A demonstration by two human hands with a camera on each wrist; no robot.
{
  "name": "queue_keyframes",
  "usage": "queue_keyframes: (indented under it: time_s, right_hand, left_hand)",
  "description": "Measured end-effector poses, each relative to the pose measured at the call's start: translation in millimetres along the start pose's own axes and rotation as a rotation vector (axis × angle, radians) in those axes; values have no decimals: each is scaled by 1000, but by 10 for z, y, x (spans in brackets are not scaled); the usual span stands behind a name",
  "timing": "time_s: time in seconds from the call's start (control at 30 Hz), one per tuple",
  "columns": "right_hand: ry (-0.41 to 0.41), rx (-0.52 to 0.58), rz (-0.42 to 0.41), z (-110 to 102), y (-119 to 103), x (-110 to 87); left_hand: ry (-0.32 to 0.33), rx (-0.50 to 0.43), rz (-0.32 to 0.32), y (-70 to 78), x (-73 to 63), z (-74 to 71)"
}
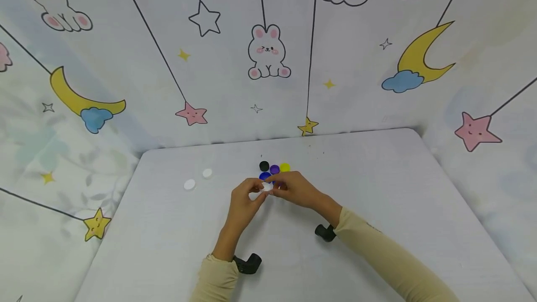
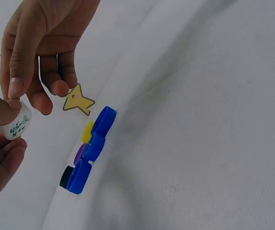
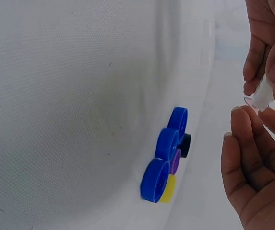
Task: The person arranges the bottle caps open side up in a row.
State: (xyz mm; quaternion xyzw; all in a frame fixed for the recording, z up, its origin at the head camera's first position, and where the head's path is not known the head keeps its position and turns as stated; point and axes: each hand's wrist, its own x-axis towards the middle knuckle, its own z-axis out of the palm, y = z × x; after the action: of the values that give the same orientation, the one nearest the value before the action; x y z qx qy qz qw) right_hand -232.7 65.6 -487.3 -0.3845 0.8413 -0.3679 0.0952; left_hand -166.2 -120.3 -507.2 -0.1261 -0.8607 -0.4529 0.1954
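A small white bottle cap (image 1: 267, 187) with green print on its top is held up between both hands. My left hand (image 1: 245, 198) pinches it between thumb and fingers from the left. From the other side, my right hand (image 1: 295, 187) grips its edge with thumb and fingertips. The print (image 2: 19, 127) shows in the left wrist view, and the cap's white side (image 3: 262, 95) in the right wrist view. Just beyond the hands, three blue caps (image 3: 155, 180) stand in a row, partly hidden by the fingers in the head view.
Behind the blue caps sit a black cap (image 1: 264, 166), a purple cap (image 1: 274, 169) and a yellow cap (image 1: 285, 167). Two white discs, one nearer (image 1: 189, 184) and one farther (image 1: 207, 173), lie to the left on the white table (image 1: 377, 176). A patterned backdrop (image 1: 235, 106) rises behind.
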Motion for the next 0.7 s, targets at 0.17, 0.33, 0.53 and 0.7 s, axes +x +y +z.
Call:
queue_keyframes:
  time_s: [0.17, 0.33, 0.53, 0.7]
  right_hand:
    - [-1, -15, 0, 22, 35, 17]
    - [-9, -25, -11, 49, 64, 25]
    - [-12, -58, -38, 77, 88, 32]
    - [-9, -64, -50, 90, 123, 33]
  left_hand:
    - [-38, 28, 16, -46, 13, 24]
    - [-58, 62, 27, -74, 0, 44]
    - [-82, 137, 58, -107, -18, 70]
    - [-83, 148, 84, -106, 0, 76]
